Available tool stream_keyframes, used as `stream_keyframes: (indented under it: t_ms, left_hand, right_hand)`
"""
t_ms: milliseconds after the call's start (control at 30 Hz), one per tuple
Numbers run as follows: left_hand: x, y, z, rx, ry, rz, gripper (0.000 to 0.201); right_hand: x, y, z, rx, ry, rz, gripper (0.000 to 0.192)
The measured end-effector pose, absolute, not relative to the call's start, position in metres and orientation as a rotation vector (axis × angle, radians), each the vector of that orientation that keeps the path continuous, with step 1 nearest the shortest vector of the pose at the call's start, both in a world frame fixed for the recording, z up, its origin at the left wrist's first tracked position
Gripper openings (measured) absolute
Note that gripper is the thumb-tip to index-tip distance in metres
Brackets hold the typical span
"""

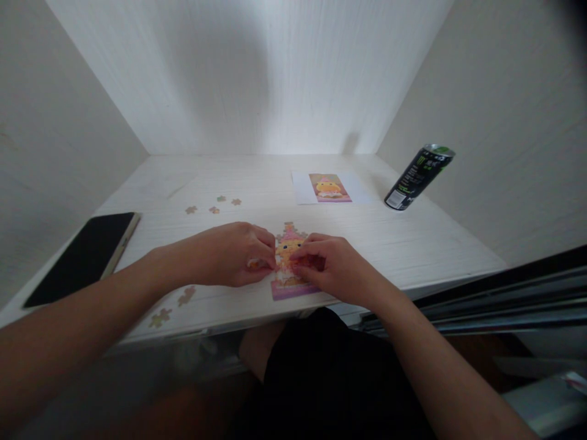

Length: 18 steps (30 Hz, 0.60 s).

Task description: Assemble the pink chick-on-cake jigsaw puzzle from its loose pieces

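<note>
A partly assembled jigsaw puzzle [290,244] lies near the table's front edge, showing a yellow figure with a pink pointed hat above a purple strip. My left hand [241,253] is closed at the puzzle's left side, fingertips at its edge. A small orange and white puzzle piece [254,263] shows under its curled fingers. From the right, my right hand [332,263] reaches over the puzzle, fingers curled and pressed together on its middle. Its fingers cover part of the picture, and whether they pinch a separate piece is hidden.
Several loose pieces [214,209] lie at the back left, with two more [160,318] at the front left. A black phone [85,253] lies at the left edge. Behind the puzzle is a printed reference picture [329,188]. A dark drink can [418,178] stands at the right.
</note>
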State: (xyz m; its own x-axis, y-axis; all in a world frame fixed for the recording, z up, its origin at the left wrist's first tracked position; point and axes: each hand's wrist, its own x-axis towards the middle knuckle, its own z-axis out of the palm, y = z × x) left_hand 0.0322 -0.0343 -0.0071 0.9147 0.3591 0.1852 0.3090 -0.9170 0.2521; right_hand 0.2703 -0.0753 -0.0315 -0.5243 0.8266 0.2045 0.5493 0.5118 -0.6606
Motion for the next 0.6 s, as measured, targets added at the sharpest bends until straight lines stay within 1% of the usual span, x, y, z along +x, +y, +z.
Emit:
stream_keyframes:
  t_ms: [600]
  left_hand:
    - [0.0305,-0.0324,-0.0085,2.755,0.578,0.18,0.022]
  right_hand:
    - [0.2693,-0.0782,-0.0305,-1.083,-2.312,0.728,0.016]
